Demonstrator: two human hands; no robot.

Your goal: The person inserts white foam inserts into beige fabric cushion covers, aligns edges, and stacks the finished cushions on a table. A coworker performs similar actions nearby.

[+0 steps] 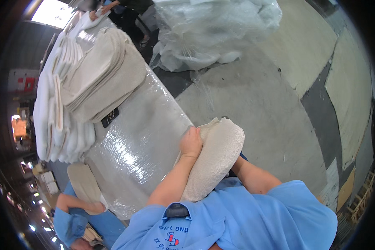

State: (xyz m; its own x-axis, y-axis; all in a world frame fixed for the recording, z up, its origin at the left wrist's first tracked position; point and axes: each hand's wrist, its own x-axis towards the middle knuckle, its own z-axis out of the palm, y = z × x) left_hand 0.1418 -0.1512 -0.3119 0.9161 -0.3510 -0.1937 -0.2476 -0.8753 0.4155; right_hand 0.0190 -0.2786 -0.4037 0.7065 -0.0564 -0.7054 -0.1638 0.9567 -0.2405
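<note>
As I handle the beige cover beside the counter, left hand gripping, steadiness seems needed next; hidden right hand's hold I can't tell.

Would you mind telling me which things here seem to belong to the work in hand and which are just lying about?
Likely in the work:
beige cushion piece, held by the left hand
stacked beige pieces
white padded pieces
plastic-covered table

Seemingly just lying about:
small black item beside the stack
pale floor sheets
white material in clear plastic (role unclear)
</note>
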